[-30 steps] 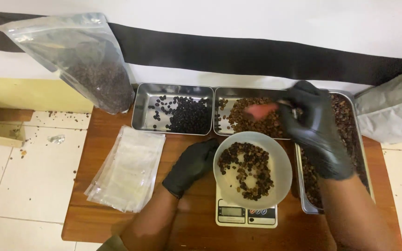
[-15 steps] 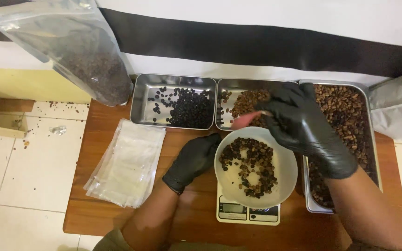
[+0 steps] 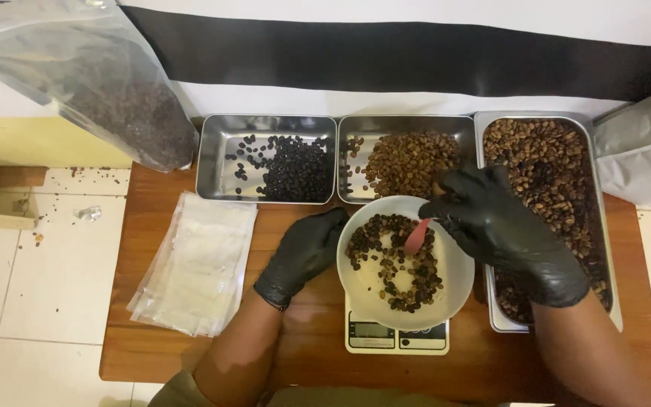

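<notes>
Beans sorted over a scale.
Left hand (image 3: 304, 255) spread, bracing bowl (image 3: 453, 290) at nine o'clock; right hand (image 3: 502, 230) pinching red scoop (image 3: 416, 236) into beans (image 3: 397, 264), trays (image 3: 220, 162) at twelve.

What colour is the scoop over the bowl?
Pinkish red: the scoop shows in the head view, held by the right hand.

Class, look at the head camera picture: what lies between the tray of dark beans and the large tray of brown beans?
A smaller steel tray holding light brown beans, seen in the head view.
</notes>
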